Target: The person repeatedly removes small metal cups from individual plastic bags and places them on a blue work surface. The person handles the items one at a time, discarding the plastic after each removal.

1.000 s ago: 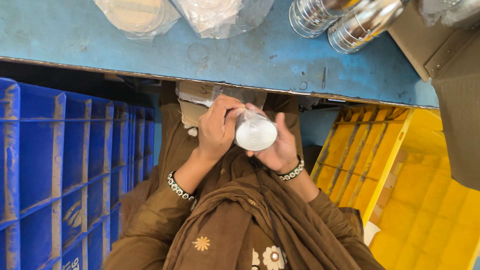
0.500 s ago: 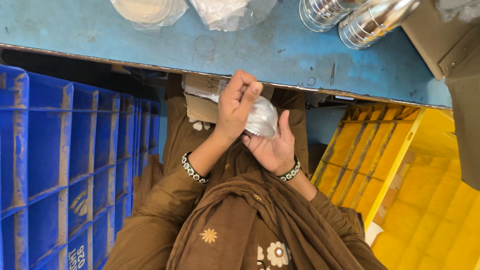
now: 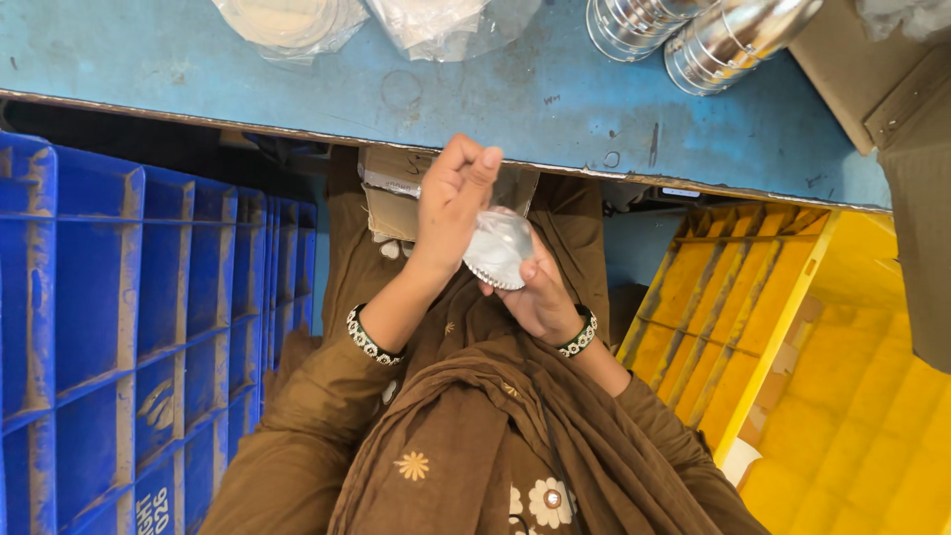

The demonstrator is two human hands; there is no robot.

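My right hand (image 3: 540,297) holds a small round white disc in a clear plastic wrap (image 3: 498,250) over my lap, just below the edge of the blue table (image 3: 515,99). My left hand (image 3: 451,203) is raised beside the disc, fingers pinched together on the top of the plastic wrap. Both wrists wear beaded bracelets over brown sleeves.
On the table lie clear bags of round white pieces (image 3: 292,20) and stacked shiny metal containers (image 3: 733,40). A blue crate (image 3: 119,317) stands at my left, a yellow crate (image 3: 792,337) at my right. A cardboard box (image 3: 391,203) sits under the table edge.
The disc has tilted from face-up to on edge. My left hand went from covering it to lifting up and pinching the wrap, while my right hand stayed under it.
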